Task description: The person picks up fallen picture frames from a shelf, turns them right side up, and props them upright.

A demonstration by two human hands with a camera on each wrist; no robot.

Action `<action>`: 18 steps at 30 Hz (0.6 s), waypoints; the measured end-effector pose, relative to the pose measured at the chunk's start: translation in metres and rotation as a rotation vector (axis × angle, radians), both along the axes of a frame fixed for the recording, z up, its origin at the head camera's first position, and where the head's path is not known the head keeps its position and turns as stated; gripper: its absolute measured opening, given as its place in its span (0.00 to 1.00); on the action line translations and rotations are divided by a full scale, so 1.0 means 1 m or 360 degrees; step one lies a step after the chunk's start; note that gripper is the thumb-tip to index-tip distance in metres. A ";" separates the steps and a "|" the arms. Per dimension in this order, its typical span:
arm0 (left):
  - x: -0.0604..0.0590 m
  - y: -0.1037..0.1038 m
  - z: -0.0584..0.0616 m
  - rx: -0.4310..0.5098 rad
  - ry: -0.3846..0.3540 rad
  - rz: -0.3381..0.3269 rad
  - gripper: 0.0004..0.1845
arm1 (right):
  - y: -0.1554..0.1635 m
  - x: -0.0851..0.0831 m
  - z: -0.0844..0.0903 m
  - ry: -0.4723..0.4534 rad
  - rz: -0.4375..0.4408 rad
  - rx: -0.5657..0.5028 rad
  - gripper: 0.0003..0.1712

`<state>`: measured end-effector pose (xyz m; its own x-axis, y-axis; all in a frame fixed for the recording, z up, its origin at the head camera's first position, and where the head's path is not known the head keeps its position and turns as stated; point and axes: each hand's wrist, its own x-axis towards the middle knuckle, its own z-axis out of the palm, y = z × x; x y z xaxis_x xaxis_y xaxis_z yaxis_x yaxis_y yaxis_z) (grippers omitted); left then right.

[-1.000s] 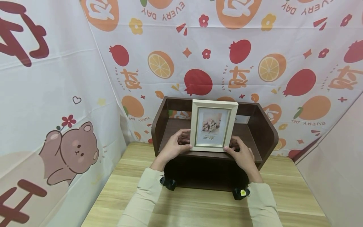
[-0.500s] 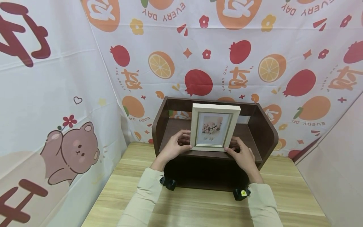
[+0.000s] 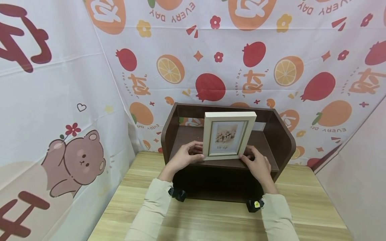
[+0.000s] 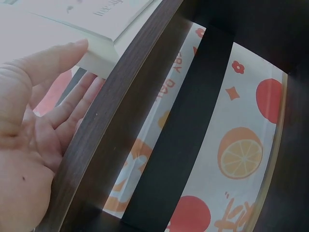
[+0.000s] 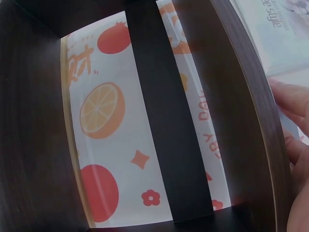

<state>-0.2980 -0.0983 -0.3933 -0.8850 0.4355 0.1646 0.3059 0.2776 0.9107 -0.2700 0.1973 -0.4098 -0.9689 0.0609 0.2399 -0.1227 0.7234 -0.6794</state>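
Picture frame (image 3: 229, 135) stands upright on the upper board of the dark brown shelf (image 3: 280, 134), near its front edge. From my remote view I see both hands on it: my left hand (image 3: 184, 158) holds the lower left corner, thumb in front and fingers curled behind; my right hand (image 3: 257, 164) grips the lower right corner the same way. In the left wrist view the thumb (image 4: 48, 60) touches the frame's edge. The shelf sits on a wooden table (image 3: 211, 221), before a fruit-printed cloth (image 3: 211, 60).
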 end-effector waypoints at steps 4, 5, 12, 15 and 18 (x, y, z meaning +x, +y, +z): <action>0.001 0.001 0.000 -0.0040 0.0016 -0.0004 0.23 | -0.002 0.000 0.000 0.0011 -0.0039 0.0026 0.27; 0.001 0.001 0.000 -0.0054 0.0018 -0.0002 0.23 | -0.002 0.000 -0.001 0.0015 -0.0047 0.0034 0.27; 0.002 0.002 -0.001 -0.0158 0.0016 0.0049 0.20 | -0.006 -0.001 -0.005 0.0062 -0.0136 0.0051 0.23; 0.003 0.003 -0.002 -0.0172 0.0037 0.0054 0.18 | -0.009 -0.001 -0.006 0.0103 -0.0192 0.0053 0.21; 0.003 0.005 -0.002 -0.0201 0.0055 0.0066 0.16 | -0.013 -0.002 -0.008 0.0149 -0.0242 0.0073 0.18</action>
